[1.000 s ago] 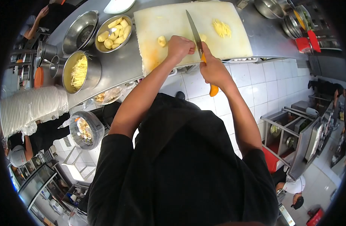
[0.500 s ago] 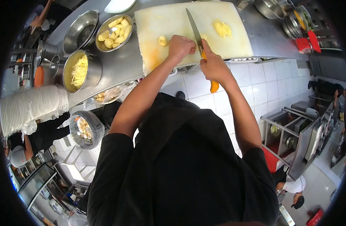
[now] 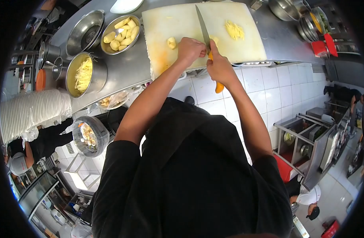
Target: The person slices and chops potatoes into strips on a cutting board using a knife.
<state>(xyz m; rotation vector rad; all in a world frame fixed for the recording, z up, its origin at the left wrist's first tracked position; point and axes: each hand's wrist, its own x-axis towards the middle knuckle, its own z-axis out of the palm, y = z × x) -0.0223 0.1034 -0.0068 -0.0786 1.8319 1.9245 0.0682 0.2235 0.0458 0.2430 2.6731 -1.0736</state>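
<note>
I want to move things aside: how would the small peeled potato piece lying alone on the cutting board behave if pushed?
The potato piece looks rounded, so it would probably roll or wobble. Its peeled surface is likely damp and slippery on the cutting board. It seems stiff, small and light, so a nudge should shift it easily.

Potato under left hand (image 3: 190, 49) — hidden by curled fingers. Knife (image 3: 203, 29) edge contact masked by right hand (image 3: 218, 67); handle mostly inside fist. Plate (image 3: 124, 5) cropped by top edge — pans (image 3: 309, 20) too small to read.
</note>
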